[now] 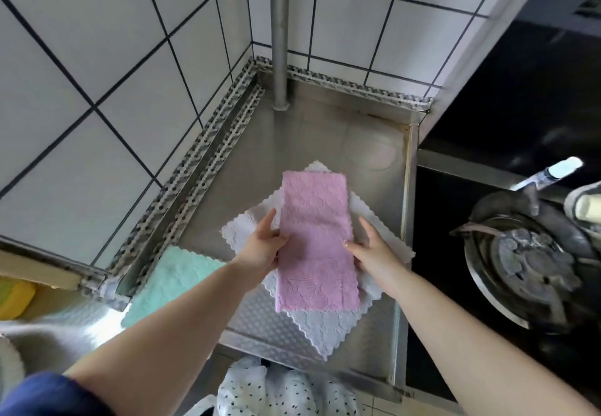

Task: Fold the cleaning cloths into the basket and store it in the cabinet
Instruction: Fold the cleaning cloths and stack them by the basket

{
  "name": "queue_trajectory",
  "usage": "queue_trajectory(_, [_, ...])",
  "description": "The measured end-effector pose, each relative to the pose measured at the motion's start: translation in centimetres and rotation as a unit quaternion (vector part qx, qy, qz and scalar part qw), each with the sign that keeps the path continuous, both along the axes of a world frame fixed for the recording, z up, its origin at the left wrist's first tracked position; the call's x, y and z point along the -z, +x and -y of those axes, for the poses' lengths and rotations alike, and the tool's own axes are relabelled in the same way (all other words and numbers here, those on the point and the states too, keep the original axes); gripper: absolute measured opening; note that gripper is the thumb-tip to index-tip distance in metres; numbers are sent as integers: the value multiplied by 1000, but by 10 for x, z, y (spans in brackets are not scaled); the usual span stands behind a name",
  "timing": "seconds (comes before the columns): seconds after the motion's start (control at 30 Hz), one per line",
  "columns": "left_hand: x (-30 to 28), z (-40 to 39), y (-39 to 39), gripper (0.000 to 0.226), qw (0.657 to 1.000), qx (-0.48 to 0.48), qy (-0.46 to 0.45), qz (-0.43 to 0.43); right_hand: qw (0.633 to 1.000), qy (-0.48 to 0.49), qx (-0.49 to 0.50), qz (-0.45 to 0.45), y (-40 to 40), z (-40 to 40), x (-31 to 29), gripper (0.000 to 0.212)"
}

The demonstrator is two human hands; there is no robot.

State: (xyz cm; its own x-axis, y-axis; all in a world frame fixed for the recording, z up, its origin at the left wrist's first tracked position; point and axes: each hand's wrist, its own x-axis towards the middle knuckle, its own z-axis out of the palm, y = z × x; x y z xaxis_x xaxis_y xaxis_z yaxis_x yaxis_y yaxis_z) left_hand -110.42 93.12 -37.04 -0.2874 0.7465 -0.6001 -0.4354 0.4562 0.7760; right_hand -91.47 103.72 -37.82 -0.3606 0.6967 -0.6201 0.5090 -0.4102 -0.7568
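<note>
Reaching forward from the bottom of the view, two bare forearms met over a stainless steel table (325,129) set in a tiled corner. Nearest the person, a white fabric with black dots (276,389) showed below the table's front edge. The left hand (263,246) pinched the left edge of a pink textured cleaning cloth folded into a long strip (315,240), thumb on top and fingers beneath, while the right hand (370,249) gripped its right edge the same way; the two hands were apart, one on each side of the strip. That pink cloth lay over a white scallop-edged cleaning cloth (322,324) spread flat on the table. Just left of them, a mint green cleaning cloth (169,282) lay at the table's left edge. Further back, a grey metal pipe (279,35) rose from the table's far corner against the white tiled wall (97,58). To the right, a round metal pan (520,266) sat on a black stove surface (435,220).
</note>
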Motion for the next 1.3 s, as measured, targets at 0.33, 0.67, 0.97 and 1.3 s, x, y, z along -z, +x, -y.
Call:
queue_trajectory(0.33, [-5,30,4,34,993,99,-34,-51,984,140,-106,1,10,23,-15,23])
queue_trajectory(0.67, [1,55,0,48,978,162,-5,-133,996,-51,-68,-25,34,46,-11,51])
queue_trajectory(0.97, [-14,-3,-10,15,943,34,51,-328,972,233,28,1,-3,1,-29,16])
queue_trajectory(1.3, [16,-74,-26,29,931,-8,-58,-359,967,233,32,100,-56,-64,-4,23])
